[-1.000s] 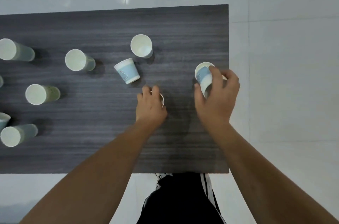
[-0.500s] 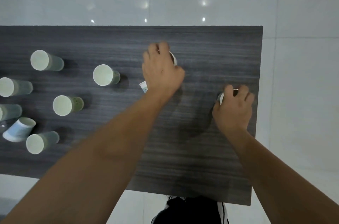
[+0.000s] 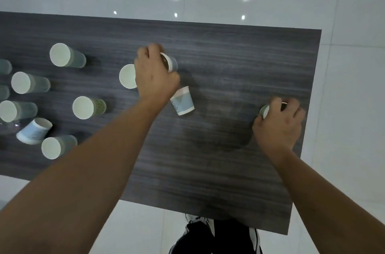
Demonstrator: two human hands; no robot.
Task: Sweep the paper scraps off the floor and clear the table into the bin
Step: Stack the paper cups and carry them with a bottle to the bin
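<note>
Gathering paper cups off the dark wood-grain tabletop (image 3: 229, 160)

Left hand (image 3: 155, 77) pinches a white paper cup (image 3: 170, 62), likely for stacking; right hand (image 3: 279, 126) curls around another cup (image 3: 264, 111) near the edge.

On the table (image 3: 229, 170), an overturned cup (image 3: 183, 101) sits centre; upright cups (image 3: 83, 107) cluster at nine o'clock.

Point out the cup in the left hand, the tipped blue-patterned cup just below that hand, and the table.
cup in the left hand (image 3: 171, 63), head view, on its side wall
tipped blue-patterned cup (image 3: 183, 101), head view, on its printed side
table (image 3: 239, 56), head view, on bare top
</note>
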